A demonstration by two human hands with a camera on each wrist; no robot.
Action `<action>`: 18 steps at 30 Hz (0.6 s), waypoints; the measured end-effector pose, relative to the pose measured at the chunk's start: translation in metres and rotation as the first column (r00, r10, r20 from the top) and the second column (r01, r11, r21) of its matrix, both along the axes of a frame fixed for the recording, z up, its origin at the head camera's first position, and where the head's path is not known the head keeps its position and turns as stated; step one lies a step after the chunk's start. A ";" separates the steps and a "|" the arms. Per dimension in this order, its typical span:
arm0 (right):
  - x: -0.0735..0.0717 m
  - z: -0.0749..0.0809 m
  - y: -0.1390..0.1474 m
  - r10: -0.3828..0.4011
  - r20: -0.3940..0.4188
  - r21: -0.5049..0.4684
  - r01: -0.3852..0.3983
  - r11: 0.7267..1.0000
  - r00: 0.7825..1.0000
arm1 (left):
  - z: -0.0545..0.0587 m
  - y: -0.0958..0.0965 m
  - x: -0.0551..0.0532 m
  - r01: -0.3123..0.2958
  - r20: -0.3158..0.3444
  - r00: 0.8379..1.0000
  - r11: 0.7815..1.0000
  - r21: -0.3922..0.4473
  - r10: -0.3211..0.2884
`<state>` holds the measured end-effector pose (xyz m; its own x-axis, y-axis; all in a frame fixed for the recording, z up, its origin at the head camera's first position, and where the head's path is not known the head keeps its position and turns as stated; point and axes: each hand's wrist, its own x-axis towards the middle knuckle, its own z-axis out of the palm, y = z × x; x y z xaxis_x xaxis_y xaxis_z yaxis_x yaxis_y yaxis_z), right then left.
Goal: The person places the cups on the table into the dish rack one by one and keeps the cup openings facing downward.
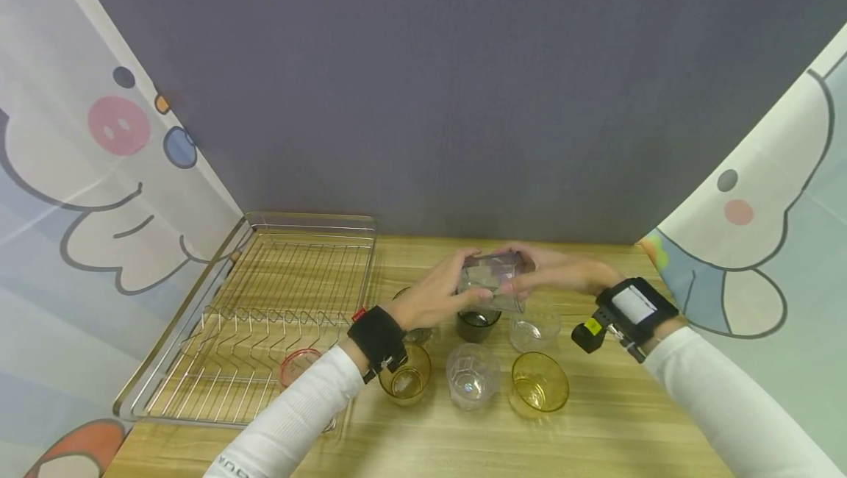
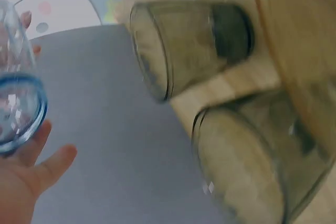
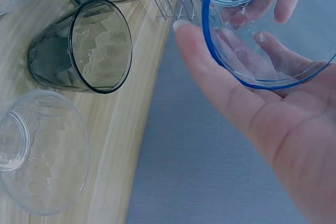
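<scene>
A clear glass with a blue rim [image 1: 488,279] is held tilted on its side above the far row of glasses. My left hand [image 1: 430,294] grips its left end, thumb at the near side and fingers over the far side. At the other end, my right hand [image 1: 529,272] holds it; the right wrist view shows the thumb along the blue rim [image 3: 210,40] and fingers seen through the glass. Below stand a smoky grey glass [image 1: 478,325] and a clear glass [image 1: 533,329]. Another smoky glass [image 1: 420,334] is partly hidden by the left hand.
A wire dish rack [image 1: 311,243] with a red-rimmed glass [image 1: 299,366] in it occupies the table's left side. Nearer me are an amber glass [image 1: 406,379], a clear glass [image 1: 473,382] and a yellow glass [image 1: 539,386]. A grey panel [image 1: 423,95] rises behind the table.
</scene>
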<state>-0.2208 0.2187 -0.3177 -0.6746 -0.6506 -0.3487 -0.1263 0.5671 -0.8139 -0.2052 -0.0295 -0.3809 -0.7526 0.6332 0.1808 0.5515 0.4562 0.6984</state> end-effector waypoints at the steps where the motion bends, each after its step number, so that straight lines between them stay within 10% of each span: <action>1: 0.000 0.000 0.000 -0.002 0.001 -0.007 0.002 1.000 1.000 | -0.002 0.001 0.001 -0.027 0.022 0.999 0.998 0.050 0.026; 7: 0.000 -0.003 -0.005 -0.024 0.002 -0.034 0.025 0.999 1.000 | -0.008 0.014 0.006 -0.235 0.269 0.952 0.906 0.351 0.142; 18: -0.003 -0.013 -0.010 -0.042 0.020 -0.090 0.044 0.995 0.999 | -0.011 0.024 0.004 -0.528 0.653 0.752 0.675 0.516 0.089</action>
<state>-0.2243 0.2084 -0.3306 -0.6966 -0.6507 -0.3022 -0.0886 0.4960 -0.8638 -0.2013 -0.0055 -0.3917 -0.9715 0.2281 -0.0648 -0.1019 -0.1548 0.9827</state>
